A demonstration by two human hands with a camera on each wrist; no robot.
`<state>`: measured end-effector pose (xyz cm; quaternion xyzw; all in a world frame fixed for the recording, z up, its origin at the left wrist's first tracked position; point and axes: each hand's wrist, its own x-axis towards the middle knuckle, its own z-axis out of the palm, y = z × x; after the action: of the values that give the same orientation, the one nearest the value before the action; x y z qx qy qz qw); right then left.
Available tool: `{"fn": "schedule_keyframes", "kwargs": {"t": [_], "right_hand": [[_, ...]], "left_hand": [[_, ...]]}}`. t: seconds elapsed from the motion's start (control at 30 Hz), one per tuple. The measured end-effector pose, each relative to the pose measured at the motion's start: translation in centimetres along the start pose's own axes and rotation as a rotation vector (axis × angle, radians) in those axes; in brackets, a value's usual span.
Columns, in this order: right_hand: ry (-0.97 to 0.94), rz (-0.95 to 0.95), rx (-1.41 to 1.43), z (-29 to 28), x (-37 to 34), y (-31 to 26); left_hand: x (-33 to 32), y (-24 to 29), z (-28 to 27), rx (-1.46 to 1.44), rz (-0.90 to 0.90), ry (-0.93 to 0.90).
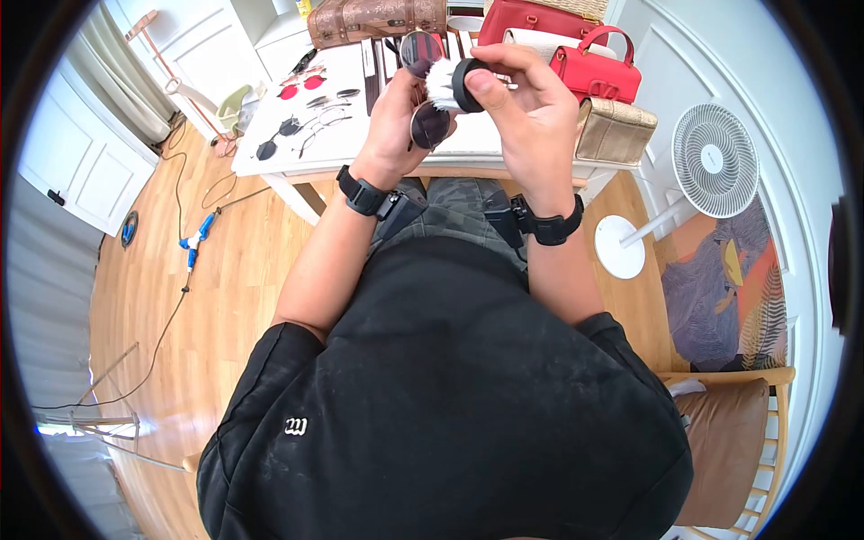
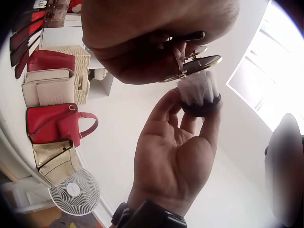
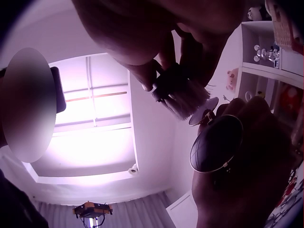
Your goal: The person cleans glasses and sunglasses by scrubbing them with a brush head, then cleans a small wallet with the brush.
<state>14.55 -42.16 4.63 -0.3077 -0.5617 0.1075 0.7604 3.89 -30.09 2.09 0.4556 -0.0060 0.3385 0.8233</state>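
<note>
Our left hand grips dark sunglasses; at their three o'clock, our right hand pinches a white-bristled brush

place: home-like room | wood floor, curtain, panelled walls | handbags along table's right edge | fan beside near right corner

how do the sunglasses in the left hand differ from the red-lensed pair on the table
The held sunglasses have dark lenses, while the red-lensed pair has bright red ones. The held sunglasses are raised in the left hand, while the red-lensed pair lies on the table. Both have two lenses.
</note>
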Motion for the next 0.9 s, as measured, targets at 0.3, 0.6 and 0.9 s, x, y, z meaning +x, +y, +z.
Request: {"fn": "schedule_keyframes", "kwargs": {"t": [0.3, 0.6, 0.9], "right_hand": [[0.201, -0.039, 0.002, 0.0, 0.1, -0.2], [0.191, -0.033, -0.041, 0.5, -0.2, 0.0], [0.225, -0.094, -0.180, -0.6, 0.3, 0.2]], "left_hand": [[0.5, -0.3, -0.9, 0.005, -0.028, -0.184], [0.3, 0.1, -1.3, 0.042, -0.074, -0.288], [-1.3, 0.7, 1.9, -0.122, -0.112, -0.127]]}}
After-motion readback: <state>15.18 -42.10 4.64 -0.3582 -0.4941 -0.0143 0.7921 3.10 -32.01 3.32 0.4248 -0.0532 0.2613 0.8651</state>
